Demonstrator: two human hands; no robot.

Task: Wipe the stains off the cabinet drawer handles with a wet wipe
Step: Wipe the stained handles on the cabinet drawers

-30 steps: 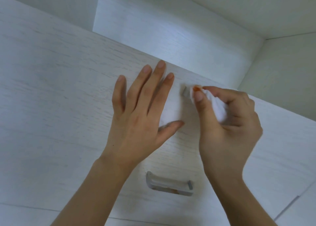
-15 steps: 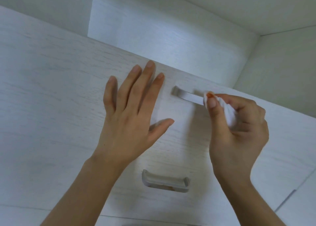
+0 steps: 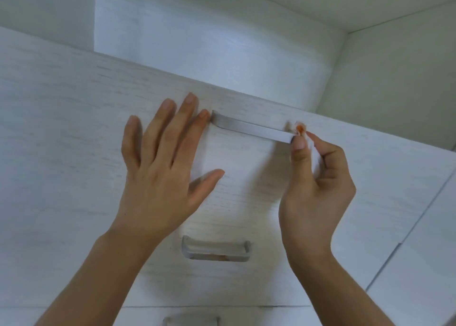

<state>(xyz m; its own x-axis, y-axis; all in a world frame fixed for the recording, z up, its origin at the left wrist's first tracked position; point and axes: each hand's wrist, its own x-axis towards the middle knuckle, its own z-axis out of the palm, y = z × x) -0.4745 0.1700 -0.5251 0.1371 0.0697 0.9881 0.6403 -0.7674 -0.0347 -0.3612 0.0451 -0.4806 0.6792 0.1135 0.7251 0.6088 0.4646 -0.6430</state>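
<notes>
The top drawer handle [image 3: 251, 129], a pale bar set high on the uppermost drawer front [image 3: 74, 128], is the one being worked. The wet wipe [image 3: 302, 132] is bunched into a small wad and touches the bar's right end, where an orange smear shows on the cloth. The right hand [image 3: 318, 185] pinches that wad between thumb and curled fingers, just below and to the right of the bar's end. The left hand [image 3: 162, 168] lies flat and spread on the drawer front, its fingertips close beside the bar's left end; it seems to be bracing the drawer.

In my judgement the step in hand is a wiping pass at the far right end of this bar, which looks largely clean along its visible face. The next move calls for either another pass back along the bar or a shift to a fresh part of the cloth, since the soiled patch could smear the surface again.

Below, well apart from both hands, the middle drawer handle [image 3: 216, 249] carries an orange-brown stain on its lower edge, not yet wiped. A third handle [image 3: 190, 320] shows partly at the bottom edge; its condition cannot be told.
</notes>
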